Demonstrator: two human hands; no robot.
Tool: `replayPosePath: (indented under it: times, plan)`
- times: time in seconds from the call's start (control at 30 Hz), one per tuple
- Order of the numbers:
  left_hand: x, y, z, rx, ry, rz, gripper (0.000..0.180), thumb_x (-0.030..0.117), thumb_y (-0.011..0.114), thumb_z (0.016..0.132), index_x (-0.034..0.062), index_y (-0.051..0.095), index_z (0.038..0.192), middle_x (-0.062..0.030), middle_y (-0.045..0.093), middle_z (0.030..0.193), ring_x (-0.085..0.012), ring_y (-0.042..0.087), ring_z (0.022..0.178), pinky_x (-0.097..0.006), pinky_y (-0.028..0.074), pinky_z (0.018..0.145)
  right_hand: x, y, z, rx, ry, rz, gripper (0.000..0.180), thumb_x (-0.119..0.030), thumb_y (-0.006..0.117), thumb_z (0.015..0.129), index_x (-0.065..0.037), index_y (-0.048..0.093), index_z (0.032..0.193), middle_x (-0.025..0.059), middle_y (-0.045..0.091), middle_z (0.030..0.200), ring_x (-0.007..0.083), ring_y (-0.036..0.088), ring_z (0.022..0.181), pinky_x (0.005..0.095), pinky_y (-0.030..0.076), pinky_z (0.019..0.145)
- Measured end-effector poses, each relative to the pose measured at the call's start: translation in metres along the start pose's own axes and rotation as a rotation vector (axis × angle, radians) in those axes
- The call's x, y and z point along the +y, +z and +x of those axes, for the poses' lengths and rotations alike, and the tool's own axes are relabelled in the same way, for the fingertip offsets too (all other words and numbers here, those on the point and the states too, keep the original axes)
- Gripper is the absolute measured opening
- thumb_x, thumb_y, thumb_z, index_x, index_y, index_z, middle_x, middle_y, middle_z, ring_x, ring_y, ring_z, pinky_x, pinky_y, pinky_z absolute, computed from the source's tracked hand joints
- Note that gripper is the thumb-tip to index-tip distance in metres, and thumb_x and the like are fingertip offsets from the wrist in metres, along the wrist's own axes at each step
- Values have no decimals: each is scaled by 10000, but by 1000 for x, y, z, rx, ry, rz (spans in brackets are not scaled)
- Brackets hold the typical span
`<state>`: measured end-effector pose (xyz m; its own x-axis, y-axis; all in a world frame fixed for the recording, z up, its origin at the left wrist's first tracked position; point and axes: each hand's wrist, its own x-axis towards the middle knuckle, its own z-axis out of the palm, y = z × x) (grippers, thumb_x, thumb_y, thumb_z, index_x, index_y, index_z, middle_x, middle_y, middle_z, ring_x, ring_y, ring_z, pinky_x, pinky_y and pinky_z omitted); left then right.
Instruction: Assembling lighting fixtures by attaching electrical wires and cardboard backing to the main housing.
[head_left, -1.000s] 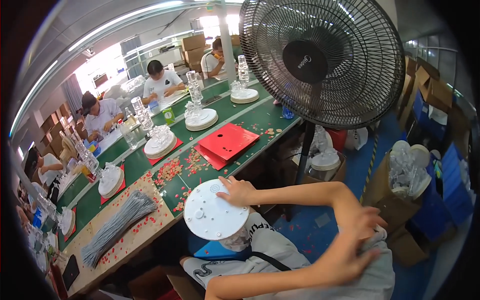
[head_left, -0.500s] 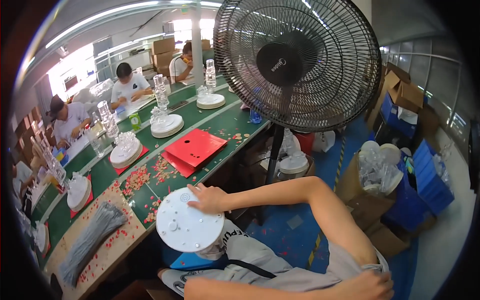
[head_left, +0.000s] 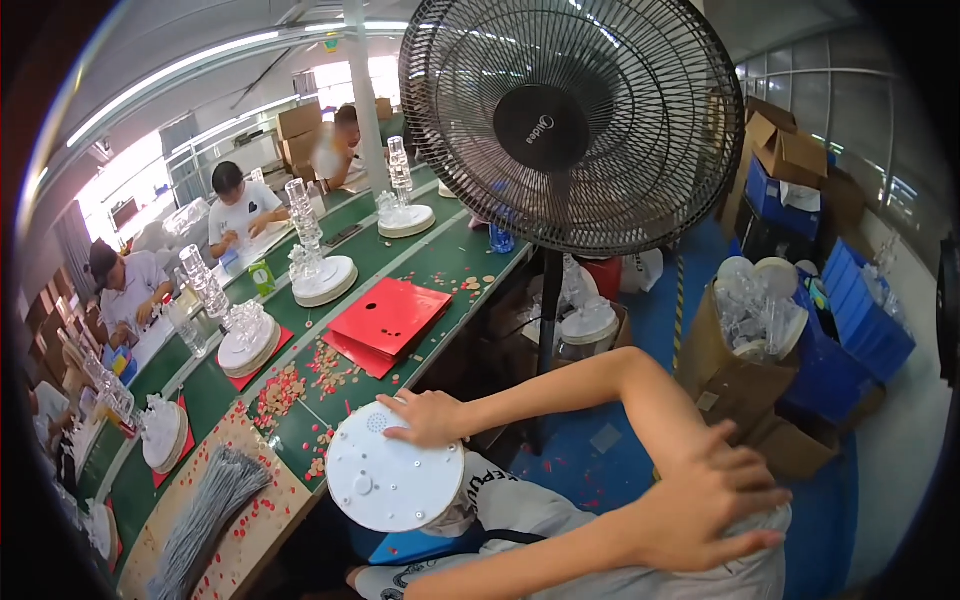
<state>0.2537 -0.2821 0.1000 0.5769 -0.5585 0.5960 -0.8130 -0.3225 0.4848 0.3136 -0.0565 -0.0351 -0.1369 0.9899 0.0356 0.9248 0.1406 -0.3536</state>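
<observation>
1. Co-worker (head_left: pixel 128 285) in a pale shirt was seen bent over small work at the far side of the green surface (head_left: pixel 450 250).
2. A bundle of grey strands (head_left: pixel 205 525) was laid across a tan board (head_left: pixel 287 488), which was sprinkled with red bits.
3. White bases (head_left: pixel 245 355) topped by clear towers (head_left: pixel 203 282) were ranged in a slanting row along the surface.
4. Behind that row, a second co-worker (head_left: pixel 240 212) in a white shirt was seen with the head lowered.
5. Red and tan pieces (head_left: pixel 275 395) were scattered in a loose patch near the board.
6. Two red sheets (head_left: pixel 412 300), pierced by dark holes, were laid overlapping on the surface.
7. A white disc (head_left: pixel 395 470), dotted with small studs, was held tilted above the lap, just beside the near edge of the surface; a clear part (head_left: pixel 462 520) was partly hidden beneath it.
8. The right hand (head_left: pixel 430 417) was placed on the disc's upper rim, its fingers slightly spread; whether the rim was clamped could not be told.
9. A black fan (head_left: pixel 540 127) was stood beyond the right forearm.
10. The left hand (head_left: pixel 710 500) was crossed over before the right upper arm, its fingers spread well apart.
11. Clear parts were heaped in a carton (head_left: pixel 735 375) beside a blue crate (head_left: pixel 865 305).
</observation>
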Motion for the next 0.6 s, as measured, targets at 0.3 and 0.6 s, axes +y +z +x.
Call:
replayPosePath:
  times: [0.3, 0.6]
  plan:
    - [55, -22, -40, 74, 174, -178, 342, 249, 609, 997, -13, 664, 1209, -261, 523, 1439, -500, 424, 1400, -553, 438, 1086, -7, -4, 4, 11, 60, 25, 791, -619, 460, 998, -113, 336, 1593, 311, 520, 1402, 459, 684, 1056, 511, 558, 935]
    - [20, 9, -274, 942, -1415, 1064, 566, 265, 598, 947, 12, 532, 1449, -212, 452, 1540, -405, 336, 1491, -625, 204, 1188, -26, 13, -33, 236, 181, 123, 744, -595, 556, 966, -156, 430, 1553, 210, 595, 1243, 423, 708, 971, 520, 577, 801]
